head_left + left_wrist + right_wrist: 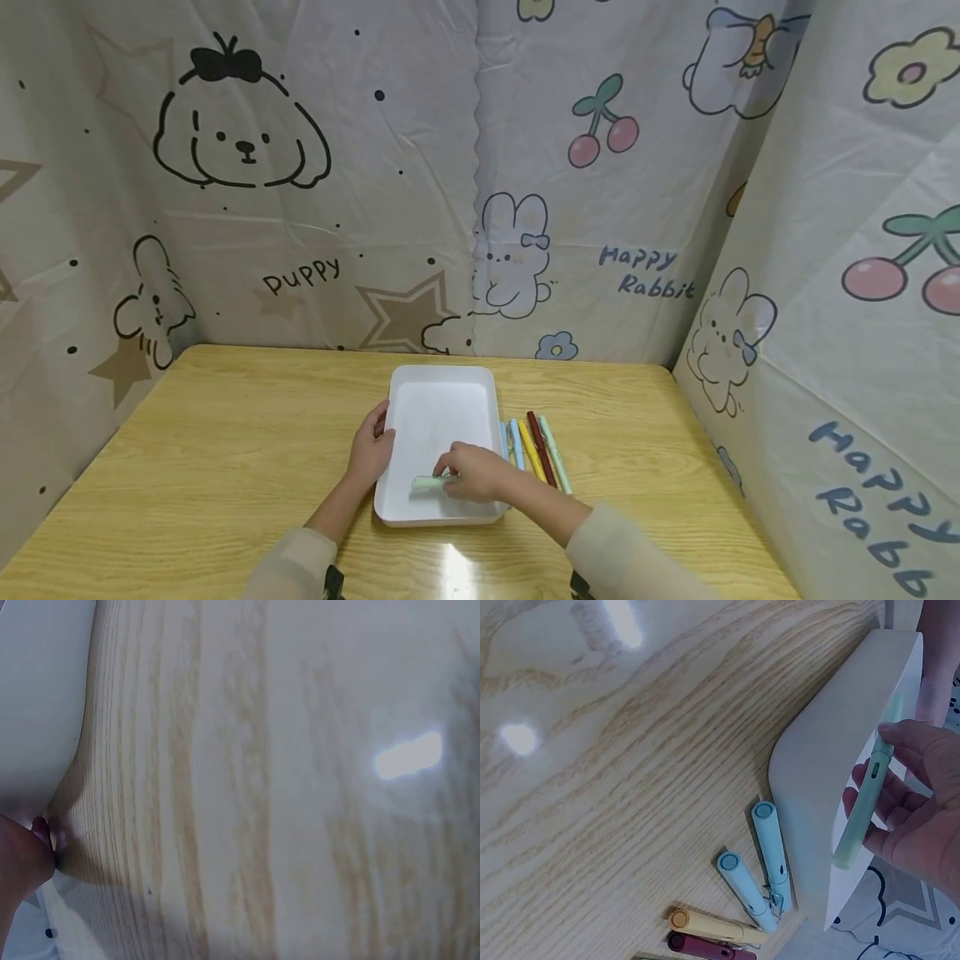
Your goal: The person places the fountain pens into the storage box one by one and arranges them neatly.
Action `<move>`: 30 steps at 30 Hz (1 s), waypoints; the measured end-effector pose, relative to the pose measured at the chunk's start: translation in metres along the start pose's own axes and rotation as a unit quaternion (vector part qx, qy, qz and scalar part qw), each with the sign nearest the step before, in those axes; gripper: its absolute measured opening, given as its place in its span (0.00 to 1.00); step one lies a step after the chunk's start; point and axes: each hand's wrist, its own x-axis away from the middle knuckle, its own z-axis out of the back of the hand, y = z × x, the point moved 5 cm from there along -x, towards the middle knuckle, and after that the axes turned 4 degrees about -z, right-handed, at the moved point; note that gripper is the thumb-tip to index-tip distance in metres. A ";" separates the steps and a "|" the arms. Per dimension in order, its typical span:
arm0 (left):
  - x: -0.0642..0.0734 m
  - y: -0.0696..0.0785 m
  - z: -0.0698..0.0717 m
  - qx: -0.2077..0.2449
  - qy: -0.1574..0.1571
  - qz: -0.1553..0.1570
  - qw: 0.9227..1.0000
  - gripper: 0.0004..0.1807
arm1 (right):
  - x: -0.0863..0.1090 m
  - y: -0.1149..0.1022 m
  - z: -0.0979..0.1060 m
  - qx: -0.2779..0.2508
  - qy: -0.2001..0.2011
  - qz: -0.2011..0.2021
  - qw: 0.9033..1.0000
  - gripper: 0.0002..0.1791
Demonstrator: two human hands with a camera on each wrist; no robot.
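A white rectangular tray (442, 408) rests on the table. My left hand (371, 450) grips its left side, thumb at the rim; in the left wrist view only part of that hand (22, 855) shows beside the tray wall (45, 697). Over the tray's near end, my right hand (474, 472) pinches a light green pen (427, 482) between thumb and fingers. The right wrist view shows this pen (864, 802) slanting across the fingers of the right hand (922, 787), above the tray rim.
Right of the tray lie several pens side by side: two light blue pens (516, 443), a yellow pen (532, 450), a dark red pen (542, 450) and another green pen (555, 454). A printed curtain (420, 208) hangs behind the wooden table (262, 417) and along its sides.
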 end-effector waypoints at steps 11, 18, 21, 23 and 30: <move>-0.005 -0.007 -0.002 0.011 -0.019 0.035 0.999 0.29 | -0.004 -0.009 -0.005 0.013 0.002 0.021 1.000 0.11; -0.005 -0.008 -0.002 0.012 -0.014 0.031 0.999 0.28 | -0.006 -0.014 -0.010 0.019 0.005 0.020 1.000 0.11; -0.004 -0.006 -0.002 0.012 -0.013 0.030 0.999 0.28 | -0.006 -0.014 -0.012 0.015 0.005 0.017 1.000 0.11; -0.003 -0.005 -0.001 0.013 -0.013 0.027 0.999 0.28 | -0.006 -0.013 -0.013 0.010 0.003 0.014 1.000 0.11; -0.003 -0.005 -0.002 0.019 -0.014 0.024 0.999 0.28 | -0.007 -0.015 -0.016 -0.001 -0.002 0.011 1.000 0.11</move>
